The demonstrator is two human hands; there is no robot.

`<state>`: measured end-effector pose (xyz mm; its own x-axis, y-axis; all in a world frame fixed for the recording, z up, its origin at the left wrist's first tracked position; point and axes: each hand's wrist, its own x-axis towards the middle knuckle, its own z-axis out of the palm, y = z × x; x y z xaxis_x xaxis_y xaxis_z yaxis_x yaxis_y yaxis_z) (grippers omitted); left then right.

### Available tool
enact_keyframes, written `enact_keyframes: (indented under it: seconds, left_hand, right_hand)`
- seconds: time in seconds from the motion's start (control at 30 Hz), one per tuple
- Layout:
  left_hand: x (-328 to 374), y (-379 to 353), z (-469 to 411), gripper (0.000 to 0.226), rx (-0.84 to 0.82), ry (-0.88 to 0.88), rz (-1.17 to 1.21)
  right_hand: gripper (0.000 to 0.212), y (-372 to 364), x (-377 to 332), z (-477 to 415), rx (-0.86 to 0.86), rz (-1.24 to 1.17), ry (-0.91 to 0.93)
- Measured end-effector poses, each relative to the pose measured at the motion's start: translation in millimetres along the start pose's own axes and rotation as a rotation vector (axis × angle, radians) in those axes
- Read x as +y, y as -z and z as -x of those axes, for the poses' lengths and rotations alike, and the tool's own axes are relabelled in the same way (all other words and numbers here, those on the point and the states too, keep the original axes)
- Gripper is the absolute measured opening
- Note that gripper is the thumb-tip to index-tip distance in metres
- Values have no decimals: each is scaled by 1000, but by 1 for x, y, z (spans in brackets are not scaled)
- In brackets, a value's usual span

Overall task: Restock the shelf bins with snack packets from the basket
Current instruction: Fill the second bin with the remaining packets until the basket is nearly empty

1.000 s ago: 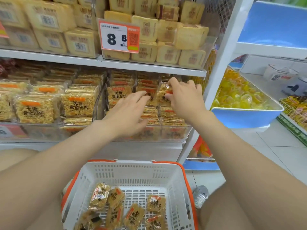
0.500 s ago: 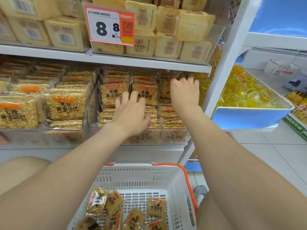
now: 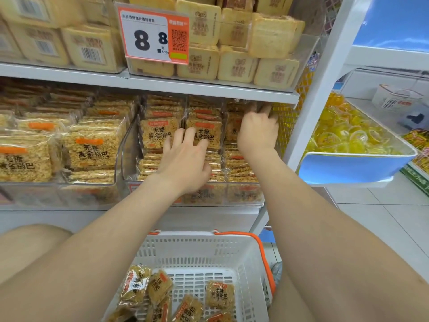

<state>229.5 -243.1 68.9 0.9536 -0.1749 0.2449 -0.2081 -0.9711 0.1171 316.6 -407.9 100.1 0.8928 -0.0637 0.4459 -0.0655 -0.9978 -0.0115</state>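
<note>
A white basket (image 3: 185, 237) with orange handles sits low between my arms and holds several golden snack packets (image 3: 219, 293). Above it, a clear shelf bin (image 3: 241, 194) is stacked with the same packets (image 3: 157, 133) in three columns. My left hand (image 3: 185, 159) lies with spread fingers against the front packets of the middle column. My right hand (image 3: 257, 131) reaches into the right column, its fingers bent over the packet tops under the upper shelf. Its fingertips are hidden.
A second clear bin (image 3: 90, 191) of larger packets stands to the left. The upper shelf carries pale square cakes (image 3: 274, 36) and an 8.8 price tag (image 3: 153, 36). A white upright post (image 3: 320, 77) and a blue tray (image 3: 348, 168) of yellow jelly cups bound the right.
My right hand has pushed deeper and higher into the right column. My left hand has shifted up onto the middle column with fingers spread. The view has moved closer to the shelf.
</note>
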Motion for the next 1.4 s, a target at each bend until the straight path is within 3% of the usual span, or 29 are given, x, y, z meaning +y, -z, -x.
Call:
enact_keyframes:
  seconds: [0.23, 0.4, 0.47, 0.53, 0.7, 0.8, 0.9, 1.03, 1.13, 1.2, 1.3, 1.4]
  left_hand:
    - [-3, 1, 5, 52, -5, 43, -53]
    - [-8, -2, 2, 60, -94, 43, -9]
    - [-10, -3, 2, 61, -97, 37, -3]
    - [-11, -4, 2, 62, -104, 34, 1]
    - [-8, -5, 1, 60, -110, 49, 31]
    - [-6, -3, 3, 56, -93, 50, 39]
    - [-5, 0, 8, 46, -20, 59, 55]
    - [-6, 4, 20, 37, 204, 36, 99]
    - [-9, 7, 32, 32, 344, -11, 139]
    - [-11, 9, 42, 24, 399, -37, 143]
    - [-14, 6, 64, 9, 401, -99, 136]
    - [-13, -1, 88, 13, 318, -182, 110]
  right_hand:
    - [41, 12, -1, 15, -256, -158, 164]
    - [94, 8, 9, 22, -477, -92, 199]
    - [98, 9, 11, 21, -507, -111, 200]
    - [87, 13, 10, 21, -515, -151, 211]
    - [39, 23, 2, 29, -490, -114, 247]
    - [29, 30, -12, 41, -530, -98, 293]
    - [29, 43, -25, 55, -367, -136, 231]
    - [18, 58, -26, 68, -146, -268, 196]
    - [16, 64, -26, 84, -202, -482, 192]
    - [18, 66, -28, 100, -246, -498, 224]
    - [17, 64, -27, 125, -342, -430, 297]
    - [13, 58, -22, 150, -543, -382, 389]
